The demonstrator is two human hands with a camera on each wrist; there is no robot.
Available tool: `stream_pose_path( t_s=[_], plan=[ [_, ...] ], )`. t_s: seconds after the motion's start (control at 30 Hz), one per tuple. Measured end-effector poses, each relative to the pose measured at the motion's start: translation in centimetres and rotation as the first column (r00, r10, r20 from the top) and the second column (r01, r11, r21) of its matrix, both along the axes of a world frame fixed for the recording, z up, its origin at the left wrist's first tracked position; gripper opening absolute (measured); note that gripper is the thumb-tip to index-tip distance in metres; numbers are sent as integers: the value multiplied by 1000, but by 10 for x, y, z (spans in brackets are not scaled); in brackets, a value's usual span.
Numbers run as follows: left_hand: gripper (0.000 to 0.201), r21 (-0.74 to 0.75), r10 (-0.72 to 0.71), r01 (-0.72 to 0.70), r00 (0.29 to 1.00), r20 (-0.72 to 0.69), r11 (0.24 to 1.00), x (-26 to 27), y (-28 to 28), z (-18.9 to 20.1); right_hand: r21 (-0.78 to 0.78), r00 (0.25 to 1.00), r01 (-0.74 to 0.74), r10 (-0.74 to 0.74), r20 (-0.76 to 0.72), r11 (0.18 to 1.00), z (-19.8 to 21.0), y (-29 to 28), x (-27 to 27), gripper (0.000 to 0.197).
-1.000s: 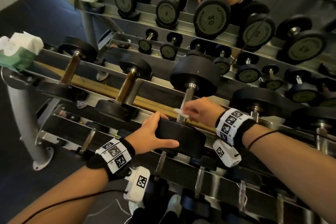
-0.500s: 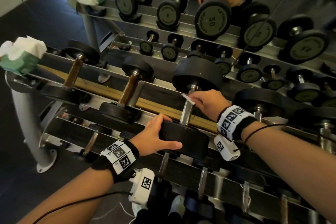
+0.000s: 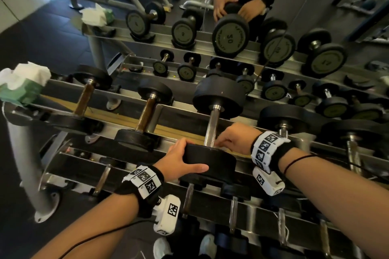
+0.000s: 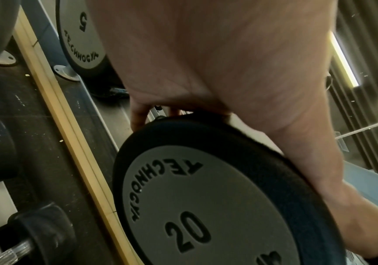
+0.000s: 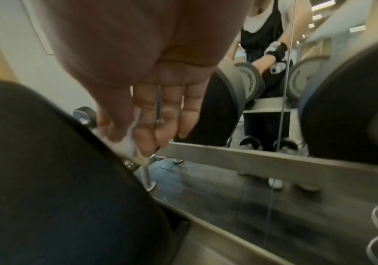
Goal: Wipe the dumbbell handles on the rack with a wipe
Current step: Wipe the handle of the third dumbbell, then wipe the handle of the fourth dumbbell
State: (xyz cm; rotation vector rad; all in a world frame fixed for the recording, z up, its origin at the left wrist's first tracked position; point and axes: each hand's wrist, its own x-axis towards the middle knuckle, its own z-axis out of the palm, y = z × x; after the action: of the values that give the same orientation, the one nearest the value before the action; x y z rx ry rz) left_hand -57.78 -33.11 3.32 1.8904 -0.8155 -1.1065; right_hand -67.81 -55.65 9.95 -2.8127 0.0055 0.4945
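Note:
A black 20 dumbbell lies across the top tier of the steel rack (image 3: pixel 183 111), its silver handle (image 3: pixel 212 124) bare in the middle. My left hand (image 3: pixel 179 160) grips the near weight plate (image 3: pixel 212 162), fingers over its rim and thumb along its face; the left wrist view shows that plate (image 4: pixel 206 206) marked 20. My right hand (image 3: pixel 229 139) pinches a small white wipe (image 5: pixel 126 143) round the near end of the handle, just above the plate. The wipe is mostly hidden in the head view.
Two smaller dumbbells with brown handles (image 3: pixel 84 96) (image 3: pixel 147 113) lie to the left on the same tier. A green tissue pack with white wipes (image 3: pixel 23 84) sits on the rack's left end. More dumbbells fill the lower tiers. A mirror behind reflects the rack and person.
My right hand slid the wipe up the handle toward the far plate, then back down to the near end. My left hand kept its grip on the near plate.

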Motion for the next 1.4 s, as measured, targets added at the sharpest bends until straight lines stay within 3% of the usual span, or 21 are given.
stream_pose_path(
  t_s=[0.07, 0.17, 0.3, 0.4, 0.47, 0.6, 0.7, 0.83, 0.9, 0.97, 1.03, 1.13, 1.27, 1.4],
  plan=[
    [70, 17, 2, -2, 999, 33, 1000, 1, 0, 5, -88, 999, 45, -46, -15, 995, 8, -3, -14, 23],
    [72, 58, -35, 34, 999, 23, 998, 2, -2, 15, -14, 965, 250, -248, 90, 968, 20, -14, -42, 19],
    [73, 171, -140, 127, 988, 67, 977, 8, -10, 37, 188, 770, 549, -580, 267, 815, 32, -27, -79, 13],
    [66, 234, -250, 198, 943, 219, 952, 9, -23, 60, 321, 673, 622, -697, 247, 714, 43, -35, -101, 9],
    [55, 182, -244, 192, 910, 335, 965, 3, -35, 72, 323, 664, 638, -712, 227, 698, 51, -42, -114, 10],
    [33, -69, -114, 163, 882, 458, 984, -26, -62, 84, 342, 599, 683, -763, 244, 645, 57, -60, -141, 12],
    [30, -172, -100, 203, 876, 472, 964, -55, -84, 82, 416, 521, 696, -810, 268, 585, 53, -79, -163, 16],
    [32, -154, -135, 221, 890, 436, 963, -95, -116, 72, 508, 450, 716, -873, 189, 479, 35, -104, -188, 17],
    [35, -114, -148, 211, 902, 405, 971, -115, -132, 64, 534, 462, 713, -878, 129, 454, 23, -113, -199, 21],
    [44, -56, -189, 226, 907, 376, 973, -135, -144, 53, 517, 500, 709, -859, 110, 479, 10, -122, -207, 27],
    [56, -15, -221, 244, 903, 370, 970, -152, -152, 40, 478, 546, 713, -834, 80, 513, -3, -130, -211, 20],
    [64, -3, -149, 159, 932, 331, 987, -169, -159, 26, 462, 597, 687, -798, 82, 561, -20, -141, -211, 17],
    [48, -26, -17, 25, 968, 252, 999, -177, -161, 18, 493, 613, 649, -782, 113, 580, -36, -147, -202, 18],
    [39, -46, 23, -14, 978, 206, 999, -182, -159, 20, 456, 675, 565, -703, 223, 687, -46, -148, -187, 19]
  ],
)
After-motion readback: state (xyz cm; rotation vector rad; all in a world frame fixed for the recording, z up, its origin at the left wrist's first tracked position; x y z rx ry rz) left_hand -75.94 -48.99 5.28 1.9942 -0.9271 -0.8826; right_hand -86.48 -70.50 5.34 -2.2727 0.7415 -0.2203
